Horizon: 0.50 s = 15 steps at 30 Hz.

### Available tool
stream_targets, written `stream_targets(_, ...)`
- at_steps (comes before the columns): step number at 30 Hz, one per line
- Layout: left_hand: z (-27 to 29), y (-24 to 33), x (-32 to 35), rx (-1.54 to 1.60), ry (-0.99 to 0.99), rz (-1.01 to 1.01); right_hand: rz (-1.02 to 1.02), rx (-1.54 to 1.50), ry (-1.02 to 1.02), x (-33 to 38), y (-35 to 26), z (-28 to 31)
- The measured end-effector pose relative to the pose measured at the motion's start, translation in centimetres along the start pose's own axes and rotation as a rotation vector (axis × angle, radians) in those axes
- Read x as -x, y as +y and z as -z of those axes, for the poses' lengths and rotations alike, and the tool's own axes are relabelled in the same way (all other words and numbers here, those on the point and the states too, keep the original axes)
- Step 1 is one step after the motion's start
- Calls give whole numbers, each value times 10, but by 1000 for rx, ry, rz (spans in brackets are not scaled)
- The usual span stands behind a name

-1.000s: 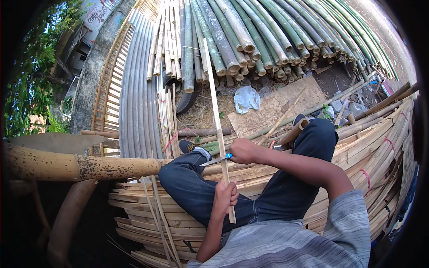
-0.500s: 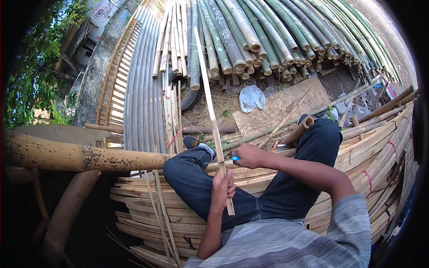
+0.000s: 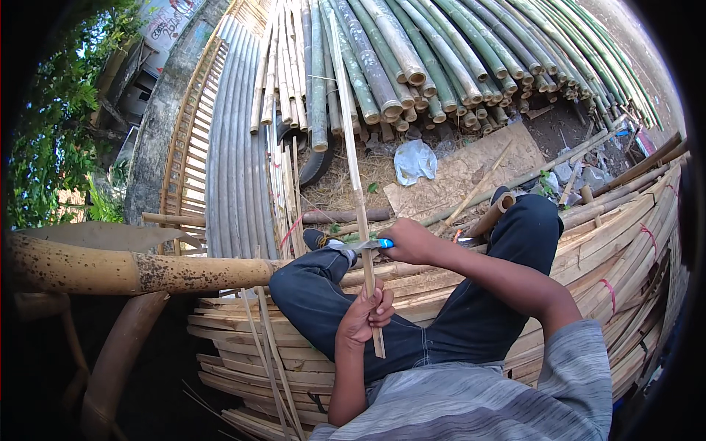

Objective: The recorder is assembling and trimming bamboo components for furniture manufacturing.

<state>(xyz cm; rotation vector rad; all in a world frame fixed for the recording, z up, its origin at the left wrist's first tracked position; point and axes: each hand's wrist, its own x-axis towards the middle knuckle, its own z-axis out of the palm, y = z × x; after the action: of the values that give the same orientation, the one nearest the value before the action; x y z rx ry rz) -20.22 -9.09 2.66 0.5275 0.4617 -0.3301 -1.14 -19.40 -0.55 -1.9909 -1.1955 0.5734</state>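
In the head view, a long pale strip (image 3: 355, 169), apparently bamboo, is held at a slight slant through the middle of the frame, reaching from the lower centre to the bamboo poles (image 3: 318, 103) at the top. Its lower part is clamped in the left hand (image 3: 364, 314); a blue-handled knife (image 3: 386, 243) is gripped in the right hand (image 3: 409, 241), just right of the strip. The hands are kept apart. Compared with half a second ago, when the blade could barely be made out, it is now seen laid across the strip, and the strip's upper end is carried higher in the frame. The blade is therefore judged to be worked along the strip. The strip looks narrow, straight and cream-coloured, its lower end squared off; its finer surface cannot be made out.
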Motion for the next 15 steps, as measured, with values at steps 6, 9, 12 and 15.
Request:
stream_targets(6, -7, 5, -12, 168, 80, -147, -39, 83, 9, 1, -5, 13)
stream_targets(9, -13, 3, -17, 30, 196, -182, -5, 103, -31, 4, -4, 3)
stream_targets(12, -14, -7, -24, -221, 349, -214, 19, 135, -103, 7, -4, -14)
stream_targets(15, -17, -15, -23, -248, 397, -230, 55, 166, -80, 9, -5, -18)
